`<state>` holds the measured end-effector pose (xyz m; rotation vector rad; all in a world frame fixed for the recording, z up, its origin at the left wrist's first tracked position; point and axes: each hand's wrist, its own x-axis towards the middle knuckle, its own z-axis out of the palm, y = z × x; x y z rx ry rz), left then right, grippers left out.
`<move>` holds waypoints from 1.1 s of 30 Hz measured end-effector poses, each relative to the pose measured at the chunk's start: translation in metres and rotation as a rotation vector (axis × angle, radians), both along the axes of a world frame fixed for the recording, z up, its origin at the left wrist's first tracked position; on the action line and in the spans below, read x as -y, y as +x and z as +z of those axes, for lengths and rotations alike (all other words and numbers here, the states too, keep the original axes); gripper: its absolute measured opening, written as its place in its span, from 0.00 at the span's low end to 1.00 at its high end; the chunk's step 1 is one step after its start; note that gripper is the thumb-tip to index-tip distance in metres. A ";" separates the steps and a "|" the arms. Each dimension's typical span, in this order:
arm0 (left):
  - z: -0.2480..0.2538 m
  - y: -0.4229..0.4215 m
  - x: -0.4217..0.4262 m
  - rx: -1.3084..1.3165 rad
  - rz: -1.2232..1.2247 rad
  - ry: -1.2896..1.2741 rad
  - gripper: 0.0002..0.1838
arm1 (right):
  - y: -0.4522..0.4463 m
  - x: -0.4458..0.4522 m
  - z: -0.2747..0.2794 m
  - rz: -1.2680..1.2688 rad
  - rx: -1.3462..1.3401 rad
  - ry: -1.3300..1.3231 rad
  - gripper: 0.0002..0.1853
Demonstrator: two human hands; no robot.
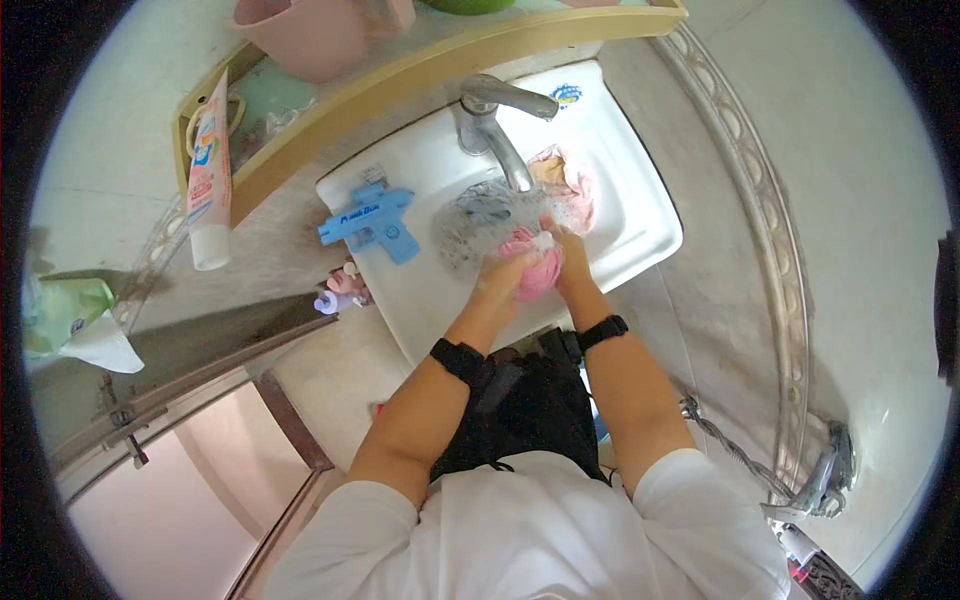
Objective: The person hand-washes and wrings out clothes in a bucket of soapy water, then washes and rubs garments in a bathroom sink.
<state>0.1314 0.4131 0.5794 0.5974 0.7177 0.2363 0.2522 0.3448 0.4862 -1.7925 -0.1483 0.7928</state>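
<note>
Over the front of the white sink (pixel 420 310), a bunched pink cloth (pixel 540 277) with some white suds on it is gripped between my two hands. My left hand (pixel 506 275) is closed on its left side. Closed on the right side of the same cloth is my right hand (pixel 569 257). Behind them the basin holds soapy water with a grey cloth (pixel 487 203) in it. A pale pink and tan cloth (pixel 572 185) lies against the basin's back right side. The metal faucet (pixel 505 150) points down just beyond my hands.
On the sink's left rim lies a blue toy gun (pixel 372 222). A yellow-edged shelf (pixel 420 62) above carries a pink cup (pixel 305 38) and a toothpaste tube (pixel 210 185). A tissue pack (pixel 85 320) is at far left, a shower head (pixel 835 465) at lower right.
</note>
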 end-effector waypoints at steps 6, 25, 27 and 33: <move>-0.004 -0.019 -0.030 -0.023 -0.112 -0.068 0.20 | -0.011 -0.009 0.082 0.099 -0.993 0.448 0.19; -0.025 0.008 -0.021 -0.362 0.036 0.362 0.06 | -0.027 -0.032 0.030 0.090 -0.212 -0.016 0.17; -0.001 0.000 -0.022 -0.181 -0.030 0.550 0.09 | -0.035 -0.026 0.043 -0.070 -0.676 0.252 0.17; -0.004 -0.018 -0.048 -0.287 -0.146 -0.061 0.22 | -0.017 -0.021 0.085 0.424 -0.068 0.247 0.17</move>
